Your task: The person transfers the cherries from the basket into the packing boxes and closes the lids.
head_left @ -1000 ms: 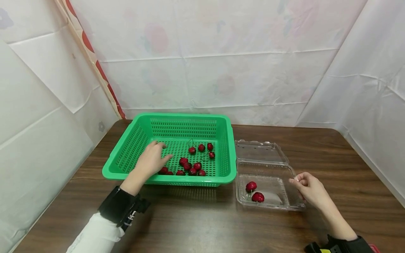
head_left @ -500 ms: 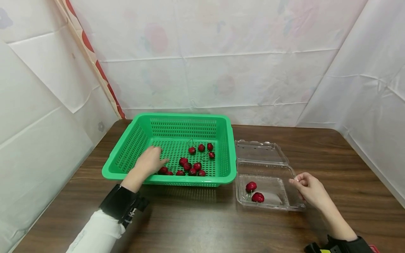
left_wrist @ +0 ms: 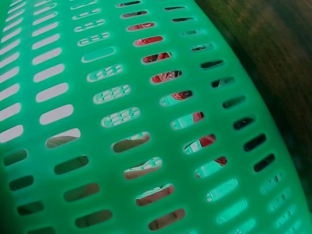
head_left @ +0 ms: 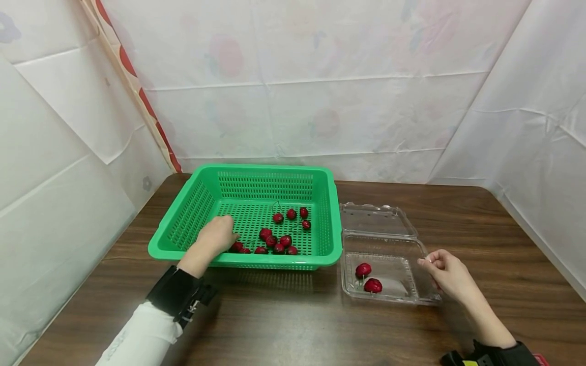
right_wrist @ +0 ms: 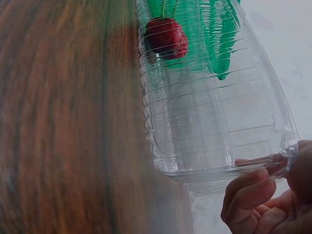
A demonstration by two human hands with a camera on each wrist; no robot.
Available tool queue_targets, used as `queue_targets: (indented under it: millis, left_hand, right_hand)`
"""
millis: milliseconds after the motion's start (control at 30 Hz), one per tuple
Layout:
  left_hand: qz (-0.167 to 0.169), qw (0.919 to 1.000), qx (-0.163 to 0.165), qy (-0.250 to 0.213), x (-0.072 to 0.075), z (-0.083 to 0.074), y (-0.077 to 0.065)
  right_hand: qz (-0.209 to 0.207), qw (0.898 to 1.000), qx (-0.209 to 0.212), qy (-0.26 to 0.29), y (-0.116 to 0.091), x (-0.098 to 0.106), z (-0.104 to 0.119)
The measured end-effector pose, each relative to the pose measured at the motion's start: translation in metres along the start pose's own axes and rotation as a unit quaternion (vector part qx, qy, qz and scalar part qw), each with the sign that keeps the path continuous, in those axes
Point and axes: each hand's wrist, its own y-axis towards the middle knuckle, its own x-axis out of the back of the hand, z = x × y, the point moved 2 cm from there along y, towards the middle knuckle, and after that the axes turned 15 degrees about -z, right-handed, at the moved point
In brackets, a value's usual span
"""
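Observation:
My left hand point(head_left: 216, 236) reaches down inside a green slotted basket point(head_left: 336, 218), beside the cherries point(head_left: 236, 247) at its front left. Its fingertips point down, hidden behind the hand, so I cannot tell whether they hold a cherry. In the left wrist view the basket's wall point(left_wrist: 112, 141) covers most of the hand, with red fruit showing through the slots. My right hand point(head_left: 450, 274) pinches the right rim of a clear plastic clamshell box point(head_left: 423, 291), its lid folded back. Two cherries point(head_left: 373, 285) lie in the box; one cherry point(right_wrist: 165, 38) shows through its wall in the right wrist view.
More cherries point(head_left: 279, 248) are spread over the middle and right of the basket floor, some with stems. The basket and box stand side by side on a dark wooden table point(head_left: 284, 320). White patterned sheets point(head_left: 293, 101) hang behind and at both sides.
My left hand has lowered into the basket and its spread thumb and fingers have drawn together near the front-left cherries. The right hand, box and visible cherries have stayed in place.

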Motion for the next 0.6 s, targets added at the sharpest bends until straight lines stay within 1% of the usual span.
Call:
queue_targets:
  millis: [167, 600]
  left_hand:
    - [-0.001, 1.0000, 0.000, 0.003, 0.0003, -0.0005, 0.0001]
    - [-0.014, 0.9997, 0.020, -0.003, 0.0014, -0.0001, 0.0012]
  right_hand:
    - [0.002, 1.000, -0.003, 0.000, 0.0002, -0.0003, 0.0001]
    - [0.007, 1.000, -0.010, -0.004, -0.0003, 0.0004, -0.0004]
